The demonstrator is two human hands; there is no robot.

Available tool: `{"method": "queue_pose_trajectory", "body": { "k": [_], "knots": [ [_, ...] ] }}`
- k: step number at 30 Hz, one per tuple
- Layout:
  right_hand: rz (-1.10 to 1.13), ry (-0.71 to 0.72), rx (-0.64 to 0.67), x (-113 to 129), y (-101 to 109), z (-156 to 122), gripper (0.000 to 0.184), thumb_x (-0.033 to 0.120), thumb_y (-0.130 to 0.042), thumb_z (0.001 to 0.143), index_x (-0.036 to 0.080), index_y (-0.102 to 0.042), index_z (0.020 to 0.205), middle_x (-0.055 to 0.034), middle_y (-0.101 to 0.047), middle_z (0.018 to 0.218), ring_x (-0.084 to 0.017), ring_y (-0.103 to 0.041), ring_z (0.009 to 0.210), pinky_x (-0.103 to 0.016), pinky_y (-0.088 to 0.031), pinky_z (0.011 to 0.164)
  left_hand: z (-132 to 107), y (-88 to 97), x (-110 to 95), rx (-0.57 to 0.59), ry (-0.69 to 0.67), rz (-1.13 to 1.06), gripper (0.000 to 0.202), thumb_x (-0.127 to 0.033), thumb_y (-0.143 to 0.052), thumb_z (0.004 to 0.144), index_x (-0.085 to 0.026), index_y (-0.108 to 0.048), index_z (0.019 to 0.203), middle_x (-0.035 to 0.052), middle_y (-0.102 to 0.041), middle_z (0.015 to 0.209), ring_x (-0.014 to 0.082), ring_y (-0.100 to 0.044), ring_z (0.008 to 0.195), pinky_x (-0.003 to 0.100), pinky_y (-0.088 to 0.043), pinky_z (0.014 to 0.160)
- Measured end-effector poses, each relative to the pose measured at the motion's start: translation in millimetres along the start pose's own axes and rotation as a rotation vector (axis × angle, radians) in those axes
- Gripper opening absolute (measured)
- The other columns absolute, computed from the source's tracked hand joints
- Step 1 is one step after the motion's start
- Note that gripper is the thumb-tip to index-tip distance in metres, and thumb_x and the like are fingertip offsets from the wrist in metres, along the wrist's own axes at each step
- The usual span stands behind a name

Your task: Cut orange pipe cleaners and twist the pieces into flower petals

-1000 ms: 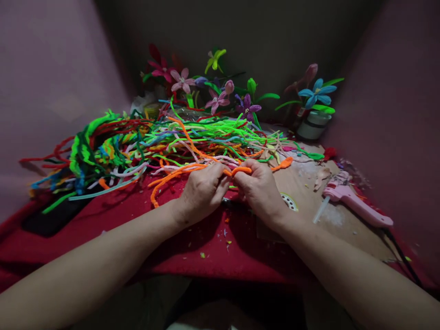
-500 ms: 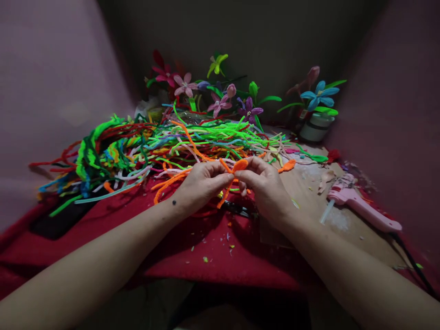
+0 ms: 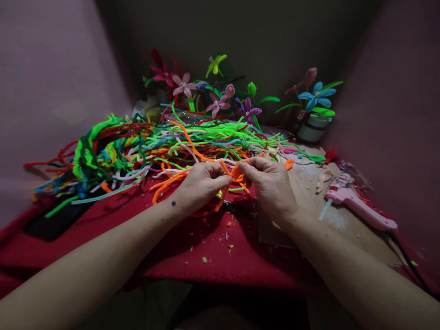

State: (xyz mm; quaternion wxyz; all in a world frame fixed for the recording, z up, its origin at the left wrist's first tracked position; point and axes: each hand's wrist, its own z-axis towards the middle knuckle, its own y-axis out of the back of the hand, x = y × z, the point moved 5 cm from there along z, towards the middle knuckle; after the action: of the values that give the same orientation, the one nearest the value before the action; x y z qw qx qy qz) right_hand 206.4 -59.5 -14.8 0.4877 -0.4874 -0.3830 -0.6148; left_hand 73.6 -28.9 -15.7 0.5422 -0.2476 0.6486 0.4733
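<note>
My left hand (image 3: 201, 185) and my right hand (image 3: 271, 185) meet over the red cloth (image 3: 172, 243), both pinched on a bent orange pipe cleaner (image 3: 234, 173). Its loose ends stick out below and to the sides of my fingertips. Just behind my hands lies a big tangled heap of coloured pipe cleaners (image 3: 165, 140), mostly green, orange and red.
Finished pipe-cleaner flowers (image 3: 220, 98) stand at the back, and a blue one (image 3: 316, 96) rises from a white pot (image 3: 312, 128). A pink glue gun (image 3: 357, 208) lies at the right on a brown board (image 3: 309, 183). Small scraps dot the cloth. A dark tool lies under my hands.
The straight orange piece stretched between my hands has been folded into a small loop and twisted. My hands rose slightly and the right hand turned over it.
</note>
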Motion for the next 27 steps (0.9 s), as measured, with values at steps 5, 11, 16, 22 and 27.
{"method": "queue_pose_trajectory", "body": {
  "k": [5,11,16,22,27],
  "knots": [
    [0.140,-0.098,0.183,-8,-13,-3,0.014,0.028,-0.067,0.071,0.015,-0.064,0.070,0.0036,-0.054,0.059,-0.008,-0.045,0.052,-0.021,-0.036,0.049,-2,2.6,0,0.033,0.020,-0.163,0.017,-0.027,-0.060,0.073,-0.014,-0.056,0.064,-0.0061,-0.044,0.049,0.0041,-0.035,0.043,0.019,-0.026,0.042],
    [0.219,-0.174,0.145,-15,-13,-2,0.016,0.030,-0.068,0.070,0.014,-0.063,0.069,0.0041,-0.051,0.054,-0.007,-0.040,0.046,-0.021,-0.032,0.043,1,9.1,0,0.012,0.011,-0.244,0.019,-0.027,-0.068,0.070,-0.016,-0.061,0.082,-0.0050,-0.053,0.061,0.0053,-0.042,0.046,0.019,-0.030,0.043],
    [0.295,-0.243,0.239,-19,-16,-4,0.018,0.031,-0.069,0.068,0.014,-0.063,0.066,0.0035,-0.051,0.055,-0.007,-0.041,0.045,-0.021,-0.034,0.043,2,10.4,3,-0.023,0.005,-0.339,0.018,-0.030,-0.069,0.070,-0.015,-0.061,0.077,-0.0045,-0.053,0.063,0.0047,-0.042,0.047,0.019,-0.032,0.045],
    [0.309,-0.311,0.235,-24,-17,-3,0.007,0.022,-0.064,0.067,0.016,-0.062,0.067,0.0044,-0.050,0.056,-0.007,-0.043,0.046,-0.021,-0.039,0.044,2,9.5,4,-0.007,0.035,-0.348,0.022,-0.031,-0.070,0.070,-0.016,-0.060,0.083,-0.0035,-0.055,0.068,0.0050,-0.044,0.051,0.018,-0.033,0.047],
    [0.237,-0.242,0.208,-23,-15,1,0.011,0.018,-0.062,0.066,0.015,-0.059,0.056,0.0046,-0.048,0.048,-0.007,-0.040,0.042,-0.020,-0.034,0.040,2,1.9,7,0.091,0.101,-0.307,0.018,-0.024,-0.071,0.067,-0.014,-0.060,0.075,-0.0028,-0.055,0.065,0.0062,-0.049,0.055,0.018,-0.037,0.052]
  ]
}}
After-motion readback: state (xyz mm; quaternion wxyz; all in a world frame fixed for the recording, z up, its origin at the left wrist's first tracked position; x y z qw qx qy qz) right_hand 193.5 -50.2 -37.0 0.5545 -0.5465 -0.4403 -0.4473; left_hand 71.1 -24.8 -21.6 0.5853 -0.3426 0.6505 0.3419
